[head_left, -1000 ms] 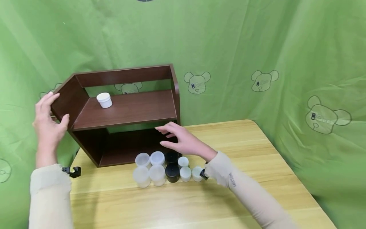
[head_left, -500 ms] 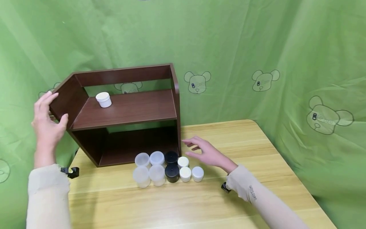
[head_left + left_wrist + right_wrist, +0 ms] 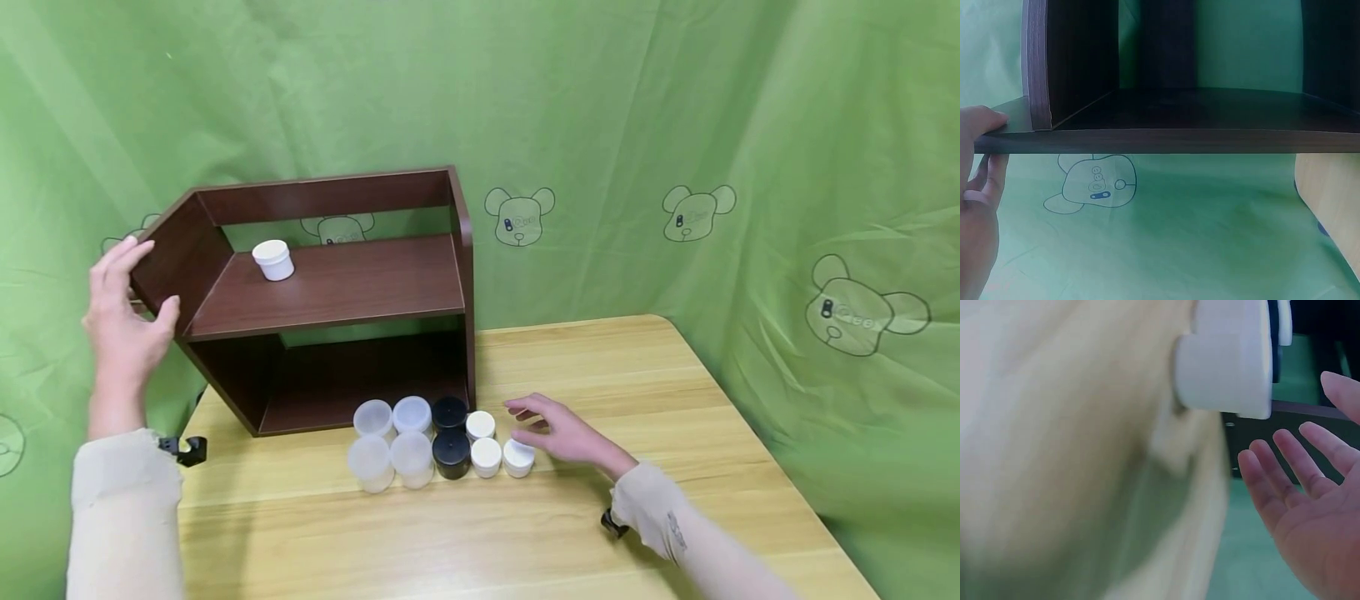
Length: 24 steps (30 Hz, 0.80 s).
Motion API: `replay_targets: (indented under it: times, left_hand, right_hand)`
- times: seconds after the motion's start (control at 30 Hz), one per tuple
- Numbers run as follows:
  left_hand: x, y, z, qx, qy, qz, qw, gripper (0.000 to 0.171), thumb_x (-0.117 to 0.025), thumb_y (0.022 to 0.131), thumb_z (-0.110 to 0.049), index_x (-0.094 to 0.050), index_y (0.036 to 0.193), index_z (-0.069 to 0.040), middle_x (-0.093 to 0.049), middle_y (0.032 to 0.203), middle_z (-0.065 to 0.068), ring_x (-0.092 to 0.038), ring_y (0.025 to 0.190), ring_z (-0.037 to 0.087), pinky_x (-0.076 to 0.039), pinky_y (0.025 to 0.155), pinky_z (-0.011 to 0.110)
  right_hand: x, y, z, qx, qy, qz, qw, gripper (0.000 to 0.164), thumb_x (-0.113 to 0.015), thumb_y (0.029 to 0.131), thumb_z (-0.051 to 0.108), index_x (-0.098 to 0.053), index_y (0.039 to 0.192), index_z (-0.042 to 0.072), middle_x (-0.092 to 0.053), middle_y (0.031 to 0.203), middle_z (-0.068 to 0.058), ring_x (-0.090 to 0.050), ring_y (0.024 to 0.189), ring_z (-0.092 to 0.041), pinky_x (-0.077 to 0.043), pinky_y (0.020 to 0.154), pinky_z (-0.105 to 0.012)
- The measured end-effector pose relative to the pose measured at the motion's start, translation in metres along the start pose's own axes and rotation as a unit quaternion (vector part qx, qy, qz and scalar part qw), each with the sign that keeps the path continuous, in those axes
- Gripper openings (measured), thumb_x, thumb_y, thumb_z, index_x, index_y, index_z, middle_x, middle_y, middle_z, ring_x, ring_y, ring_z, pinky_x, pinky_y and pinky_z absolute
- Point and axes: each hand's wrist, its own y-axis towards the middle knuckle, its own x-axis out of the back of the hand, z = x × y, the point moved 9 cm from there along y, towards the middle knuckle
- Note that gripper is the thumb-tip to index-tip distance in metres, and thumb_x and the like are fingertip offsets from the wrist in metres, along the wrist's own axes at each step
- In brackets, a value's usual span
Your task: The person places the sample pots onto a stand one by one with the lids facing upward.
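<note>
A dark brown two-tier shelf (image 3: 337,287) stands at the left of the table. My left hand (image 3: 123,325) holds its left side panel (image 3: 1197,140), thumb on one face and fingers on the other. One white jar (image 3: 273,262) sits on the upper tier. In front of the shelf, lidded jars stand close together: translucent ones (image 3: 412,457) at left, two black jars (image 3: 452,454) in the middle, small white jars (image 3: 486,457) at right. My right hand (image 3: 562,429) hovers with parted fingers beside the rightmost white jar (image 3: 517,461), overlapping its lid; nothing is in it.
The light wooden table (image 3: 525,533) extends to the right and front of the jars. A green curtain (image 3: 585,125) with printed bear heads hangs behind and at both sides. The lower tier (image 3: 352,375) lies directly behind the jar group.
My right hand has come away from the front of the shelf, moving right and then down to the rightmost white jar. The left hand has stayed on the side panel.
</note>
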Motion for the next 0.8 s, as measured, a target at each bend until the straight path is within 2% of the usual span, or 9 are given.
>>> replay_targets:
  times: [0.1, 0.27, 0.37, 0.63, 0.8]
  left_hand:
    - [0.000, 0.000, -0.001, 0.001, 0.000, 0.000, 1.0000, 0.070, -0.068, 0.087, 0.008, -0.057, 0.148, -0.023, -0.044, 0.159, -0.011, -0.048, 0.111, -0.011, -0.039, 0.079, -0.001]
    - [-0.001, 0.001, 0.004, 0.001, -0.006, 0.008, 1.0000, 0.070, -0.069, 0.087, 0.007, -0.056, 0.149, -0.026, -0.042, 0.159, -0.015, -0.045, 0.095, -0.015, -0.039, 0.074, -0.003]
    - [-0.001, 0.002, 0.007, -0.002, -0.012, 0.012, 0.9999, 0.071, -0.069, 0.087, 0.006, -0.056, 0.149, -0.027, -0.041, 0.159, -0.017, -0.046, 0.093, -0.014, -0.039, 0.073, -0.003]
    - [0.000, 0.001, 0.007, -0.004, -0.016, 0.018, 0.9997, 0.071, -0.068, 0.088, 0.003, -0.055, 0.150, -0.030, -0.040, 0.158, -0.022, -0.049, 0.102, -0.012, -0.042, 0.079, -0.001]
    - [-0.001, 0.001, 0.006, -0.004, -0.015, 0.019, 0.9997, 0.071, -0.068, 0.088, 0.003, -0.055, 0.150, -0.030, -0.039, 0.158, -0.023, -0.051, 0.108, -0.010, -0.043, 0.080, -0.001]
  right_hand:
    - [-0.006, -0.005, -0.007, 0.002, -0.002, 0.010, 1.000, 0.053, -0.066, 0.102, 0.022, -0.052, 0.148, 0.000, -0.058, 0.138, -0.025, -0.060, 0.125, -0.045, -0.052, 0.106, -0.056]
    - [-0.015, -0.010, -0.010, 0.004, -0.005, 0.025, 1.000, 0.055, -0.066, 0.102, 0.026, -0.051, 0.149, 0.000, -0.059, 0.138, -0.024, -0.061, 0.124, -0.041, -0.052, 0.105, -0.054]
    - [-0.019, -0.013, -0.013, 0.000, -0.012, 0.033, 0.999, 0.057, -0.067, 0.102, 0.028, -0.051, 0.149, 0.000, -0.060, 0.137, -0.022, -0.062, 0.122, -0.038, -0.053, 0.104, -0.053]
    - [-0.025, -0.017, -0.017, -0.016, -0.044, 0.037, 0.998, 0.059, -0.072, 0.098, 0.033, -0.055, 0.147, 0.005, -0.062, 0.135, -0.012, -0.060, 0.119, -0.025, -0.054, 0.102, -0.047]
    - [-0.027, -0.018, -0.015, -0.024, -0.055, 0.044, 0.997, 0.067, -0.079, 0.092, 0.037, -0.055, 0.148, 0.009, -0.061, 0.140, -0.009, -0.058, 0.125, -0.026, -0.050, 0.107, -0.050]
